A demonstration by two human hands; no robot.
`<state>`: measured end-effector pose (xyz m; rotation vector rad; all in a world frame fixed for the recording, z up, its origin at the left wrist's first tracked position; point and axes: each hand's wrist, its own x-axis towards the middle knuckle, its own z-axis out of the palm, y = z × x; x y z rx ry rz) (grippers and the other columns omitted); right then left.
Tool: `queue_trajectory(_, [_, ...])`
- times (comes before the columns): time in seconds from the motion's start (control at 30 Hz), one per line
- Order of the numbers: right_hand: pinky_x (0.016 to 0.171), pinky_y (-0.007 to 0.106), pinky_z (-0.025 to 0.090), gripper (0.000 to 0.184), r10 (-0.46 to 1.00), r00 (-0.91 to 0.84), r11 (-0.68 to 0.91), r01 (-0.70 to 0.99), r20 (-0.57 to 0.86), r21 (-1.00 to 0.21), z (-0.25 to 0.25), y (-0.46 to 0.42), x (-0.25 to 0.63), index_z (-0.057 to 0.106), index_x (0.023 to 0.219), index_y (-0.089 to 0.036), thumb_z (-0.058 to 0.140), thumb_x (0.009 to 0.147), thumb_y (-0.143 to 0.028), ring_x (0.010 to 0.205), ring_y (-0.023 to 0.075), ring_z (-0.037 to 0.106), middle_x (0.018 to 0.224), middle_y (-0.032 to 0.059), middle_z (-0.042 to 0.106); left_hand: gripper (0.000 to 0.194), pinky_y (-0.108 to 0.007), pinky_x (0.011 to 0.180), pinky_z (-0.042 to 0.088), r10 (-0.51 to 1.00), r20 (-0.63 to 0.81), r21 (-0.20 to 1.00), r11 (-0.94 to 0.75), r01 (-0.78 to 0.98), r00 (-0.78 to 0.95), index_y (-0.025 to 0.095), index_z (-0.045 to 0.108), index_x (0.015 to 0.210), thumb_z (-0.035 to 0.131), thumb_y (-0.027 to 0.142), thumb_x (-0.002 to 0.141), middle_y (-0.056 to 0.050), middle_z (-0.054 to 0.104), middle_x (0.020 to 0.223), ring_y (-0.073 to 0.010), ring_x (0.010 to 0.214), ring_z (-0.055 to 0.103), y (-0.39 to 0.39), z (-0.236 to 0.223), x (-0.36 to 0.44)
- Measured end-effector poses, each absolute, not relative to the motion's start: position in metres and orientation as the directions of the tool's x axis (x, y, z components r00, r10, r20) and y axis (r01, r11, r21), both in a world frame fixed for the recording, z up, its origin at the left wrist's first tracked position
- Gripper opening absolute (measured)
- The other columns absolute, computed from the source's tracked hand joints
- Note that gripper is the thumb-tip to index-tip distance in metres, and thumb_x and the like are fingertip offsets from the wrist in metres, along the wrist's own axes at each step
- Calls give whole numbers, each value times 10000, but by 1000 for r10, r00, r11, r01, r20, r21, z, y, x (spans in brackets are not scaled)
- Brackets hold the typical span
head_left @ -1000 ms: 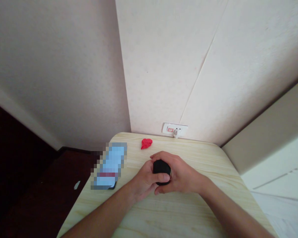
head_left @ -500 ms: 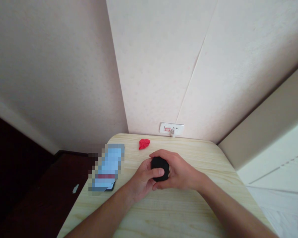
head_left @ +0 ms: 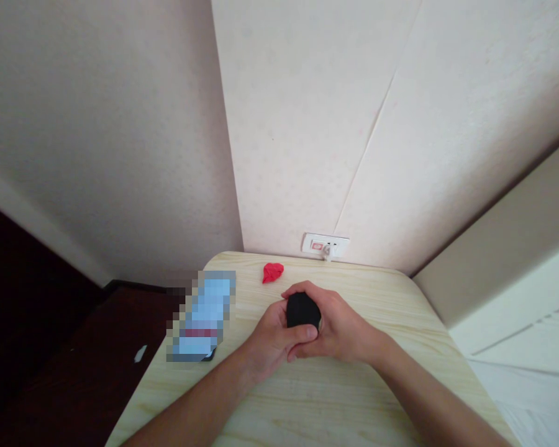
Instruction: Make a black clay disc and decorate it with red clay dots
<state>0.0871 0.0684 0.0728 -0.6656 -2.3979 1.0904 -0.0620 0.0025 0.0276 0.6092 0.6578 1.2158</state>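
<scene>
A round black object sits between my two hands above the table; its kind I cannot make out, and a small pale patch shows at its right edge. My left hand is wrapped round its left and lower side, the thumb lying across its near edge. From the right, my right hand curls about it, fingers over the far side. The fingers hide its sides and underside. Beyond my hands, a crumpled red piece lies on the pale wood-grain table.
A phone-like device with a lit, pixelated screen lies along the table's left edge. On the wall behind is a socket with a white plug in it. A white cabinet stands to the right, and dark floor lies left.
My left thumb has slid from the middle of the black object down to its near edge, so more of its top shows. The whole view has shifted slightly.
</scene>
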Motion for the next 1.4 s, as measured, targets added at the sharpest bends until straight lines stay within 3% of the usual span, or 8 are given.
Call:
queue_trajectory(0.13, [986, 425, 519, 873, 506, -851, 584, 217, 142, -782, 79, 72, 93, 564, 1333, -232, 971, 569, -346, 1130, 288, 677, 1275, 77, 694, 375, -213, 627, 411, 967, -111, 743, 233, -627, 229, 96, 743, 883, 951, 182, 583, -27, 671, 787, -132, 726, 587, 3, 26, -62])
queue_trajectory(0.4, [835, 381, 552, 676, 627, -755, 599, 309, 192, -739, 83, 70, 93, 588, 1226, -221, 919, 641, -287, 934, 256, 707, 1084, 56, 733, 409, -245, 707, 476, 974, -106, 719, 213, -661, 199, 115, 754, 969, 931, 276, 638, -64, 720, 892, -164, 791, 651, 4, 33, -63])
queue_trajectory(0.6, [960, 404, 531, 879, 573, -797, 583, 232, 191, -779, 84, 73, 94, 520, 1341, -244, 955, 578, -266, 1116, 278, 684, 1272, 74, 689, 351, -230, 679, 481, 982, -109, 727, 184, -662, 153, 96, 767, 910, 933, 231, 632, -50, 718, 788, -140, 722, 640, 4, 35, -63])
queue_trajectory(0.8, [824, 377, 550, 631, 624, -749, 627, 310, 222, -715, 76, 68, 87, 591, 1196, -228, 906, 653, -291, 919, 259, 709, 1054, 50, 734, 398, -230, 703, 502, 983, -160, 706, 176, -686, 88, 107, 761, 900, 963, 237, 583, -58, 743, 859, -153, 790, 667, 2, 29, -59])
queue_trajectory(1.0, [1011, 443, 522, 987, 562, -809, 558, 217, 172, -801, 81, 73, 98, 481, 1449, -224, 962, 594, -333, 1171, 302, 659, 1321, 103, 665, 301, -266, 633, 509, 983, -173, 708, 168, -686, 62, 129, 753, 899, 908, 235, 664, -33, 725, 814, -153, 692, 648, 3, 31, -61])
queue_trajectory(1.1, [1063, 438, 506, 838, 515, -854, 416, 172, 75, -893, 89, 78, 105, 550, 1418, -258, 927, 671, -304, 1187, 260, 661, 1358, 72, 661, 323, -254, 616, 497, 982, -155, 710, 185, -680, 105, 91, 760, 861, 924, 195, 603, -51, 715, 784, -159, 696, 636, 4, 31, -63])
queue_trajectory(1.23, [1002, 416, 550, 629, 534, -843, 353, 148, 69, -924, 92, 79, 103, 650, 1252, -222, 917, 682, -245, 1069, 233, 697, 1156, 44, 733, 344, -229, 644, 498, 976, -160, 698, 215, -683, 145, 92, 774, 914, 920, 173, 613, -73, 728, 863, -163, 782, 647, 4, 29, -64])
queue_trajectory(1.4, [958, 386, 580, 717, 545, -836, 354, 151, 72, -923, 91, 80, 104, 650, 1298, -223, 943, 644, -260, 1105, 253, 695, 1174, 57, 741, 343, -237, 625, 499, 971, -154, 684, 240, -689, 185, 97, 772, 940, 923, 204, 651, -84, 733, 873, -162, 756, 645, 2, 32, -64])
